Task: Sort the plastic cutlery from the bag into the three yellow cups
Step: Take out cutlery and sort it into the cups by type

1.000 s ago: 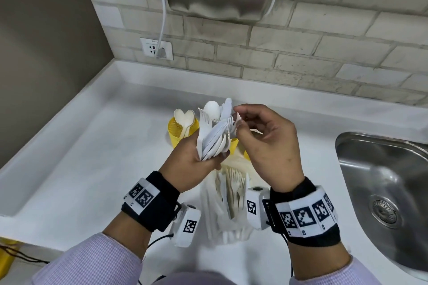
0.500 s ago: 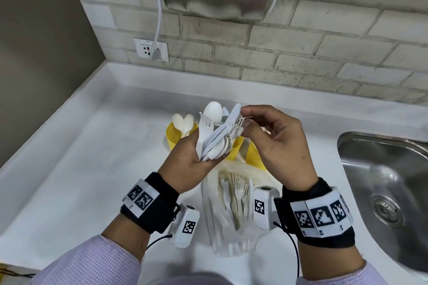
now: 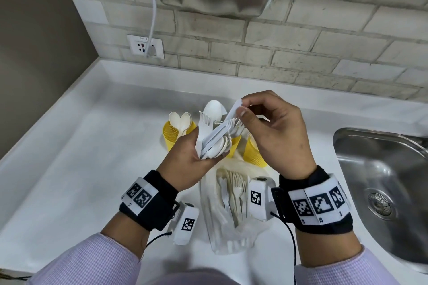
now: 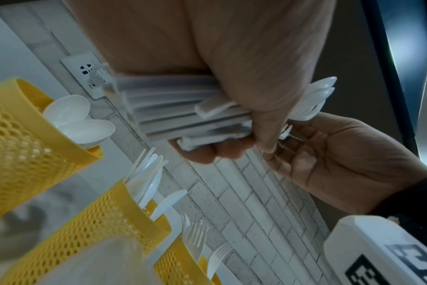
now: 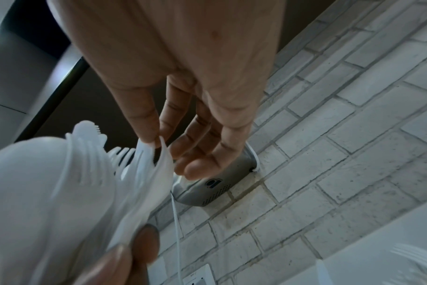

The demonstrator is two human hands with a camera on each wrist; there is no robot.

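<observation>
Head view looks down; both wrist views look up, sharing the cutlery bundle

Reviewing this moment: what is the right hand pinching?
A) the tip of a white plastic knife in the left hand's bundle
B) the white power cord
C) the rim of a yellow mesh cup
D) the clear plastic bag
A: the right hand pinches the serrated tip of a white plastic knife sticking out of the white plastic cutlery bundle gripped by the left hand.
</observation>
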